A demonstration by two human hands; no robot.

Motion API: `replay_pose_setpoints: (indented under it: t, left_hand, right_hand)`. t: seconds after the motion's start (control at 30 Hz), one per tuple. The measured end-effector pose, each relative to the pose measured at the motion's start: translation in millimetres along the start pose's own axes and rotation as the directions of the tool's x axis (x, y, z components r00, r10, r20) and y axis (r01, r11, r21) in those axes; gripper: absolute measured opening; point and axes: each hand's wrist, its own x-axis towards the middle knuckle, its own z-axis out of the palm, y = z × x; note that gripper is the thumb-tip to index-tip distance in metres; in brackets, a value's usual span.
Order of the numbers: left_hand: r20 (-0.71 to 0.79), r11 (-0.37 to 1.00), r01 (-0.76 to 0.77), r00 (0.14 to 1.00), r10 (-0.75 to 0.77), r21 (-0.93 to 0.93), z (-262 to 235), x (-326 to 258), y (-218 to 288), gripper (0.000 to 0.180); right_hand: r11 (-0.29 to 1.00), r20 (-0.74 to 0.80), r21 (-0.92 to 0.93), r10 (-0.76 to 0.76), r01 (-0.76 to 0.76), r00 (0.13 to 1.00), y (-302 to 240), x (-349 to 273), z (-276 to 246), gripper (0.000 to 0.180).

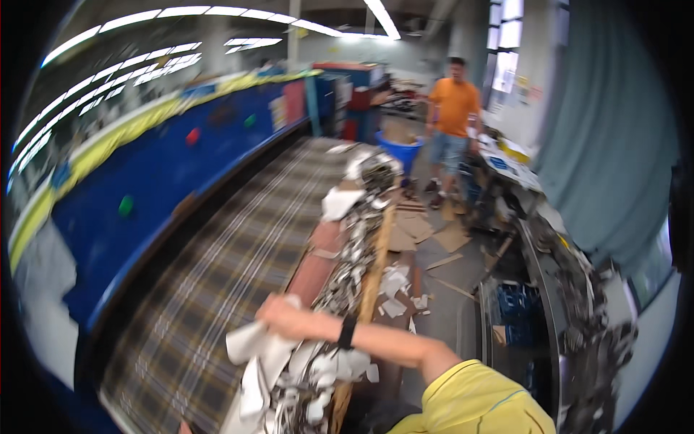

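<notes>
The right hand point(283, 318) seems closed on a white sheet point(246, 343) just below it, scraps point(345, 283) heaped beside it perhaps to keep the plaid cloth point(189, 304) leftward uncovered, while the left hand's point(186, 428) grip I cannot tell.

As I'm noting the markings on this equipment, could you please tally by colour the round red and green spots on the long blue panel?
Green spots: 2
Red spot: 1
Total: 3
</notes>
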Motion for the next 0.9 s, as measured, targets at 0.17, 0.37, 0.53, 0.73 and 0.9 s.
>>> replay_pose_setpoints:
  t: [0.17, 0.37, 0.53, 0.73, 0.9]
  left_hand:
    - [0.153, 0.980, -0.011, 0.988, -0.020, 0.196, 14, 41, 11, 0.077]
    - [0.119, 0.967, -0.065, 0.992, 0.036, 0.248, 30, 47, -17, 0.078]
    - [0.034, 0.966, -0.082, 0.997, 0.075, 0.245, 43, 50, -38, 0.076]
    - [0.075, 0.985, -0.038, 0.997, 0.025, 0.168, 49, 56, -36, 0.084]
    - [0.090, 0.979, 0.001, 0.996, -0.020, 0.203, 45, 49, -34, 0.082]
  right_hand:
    - [0.918, 0.038, 0.370, -0.171, 0.145, 0.985, -30, -12, -3, 0.057]
    - [0.845, 0.068, 0.292, -0.486, 0.449, 0.871, -74, -14, -22, 0.018]
    - [0.645, 0.058, 0.731, -0.384, 0.222, 0.922, -50, -30, -41, 0.019]
    - [0.786, 0.701, 0.534, -0.206, -0.312, 0.683, -15, -67, -148, 0.023]
    - [0.946, 0.619, 0.246, 0.015, -0.212, 0.785, -5, -44, -135, 0.015]
